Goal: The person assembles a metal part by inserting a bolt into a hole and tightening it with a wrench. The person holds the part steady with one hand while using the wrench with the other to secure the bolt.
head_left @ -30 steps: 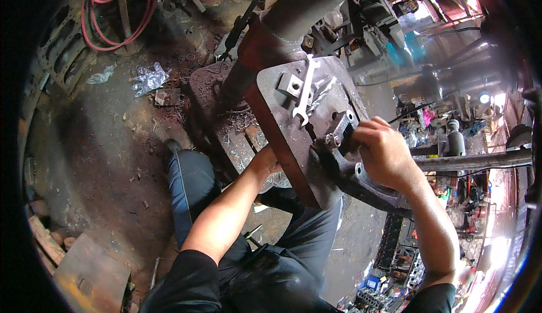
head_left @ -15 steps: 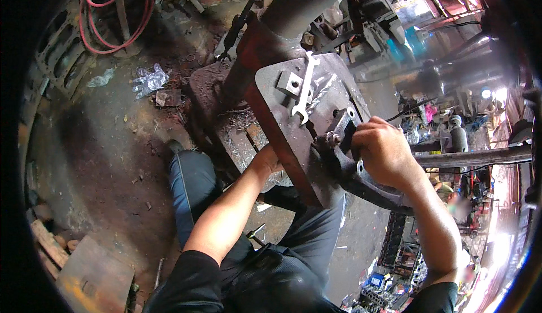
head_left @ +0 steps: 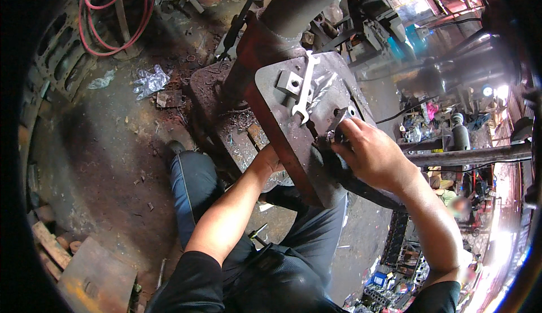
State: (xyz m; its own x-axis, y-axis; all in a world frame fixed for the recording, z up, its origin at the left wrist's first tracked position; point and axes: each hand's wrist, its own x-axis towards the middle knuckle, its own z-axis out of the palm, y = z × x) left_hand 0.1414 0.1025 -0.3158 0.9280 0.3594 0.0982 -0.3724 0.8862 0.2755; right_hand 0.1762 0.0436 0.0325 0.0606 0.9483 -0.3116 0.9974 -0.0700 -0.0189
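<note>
My right hand (head_left: 370,152) is closed over a dark metal block with a round hole (head_left: 349,112) at the right side of the drill press table (head_left: 276,110). Fingers and thumb curl around it and hide most of its body. Beneath that hand, a dark metal arm (head_left: 372,194) sticks out past the table's near right edge. My left hand (head_left: 271,158) reaches under the table's left edge, its fingers hidden. An open-end wrench (head_left: 305,87) lies on the table across a small block with a hole (head_left: 289,82). Twist drill bits (head_left: 323,90) rest beside the wrench.
The press's thick column (head_left: 299,8) rises behind the table. Coiled red hose (head_left: 82,28) hangs at the far left, and crumpled clear plastic (head_left: 151,81) lies on the floor. A long metal bar (head_left: 474,156) runs at the right. Another person (head_left: 449,197) sits farther right.
My right hand has shifted left and lowered its fingers around the block, covering more of it. My left hand stays under the table edge.
</note>
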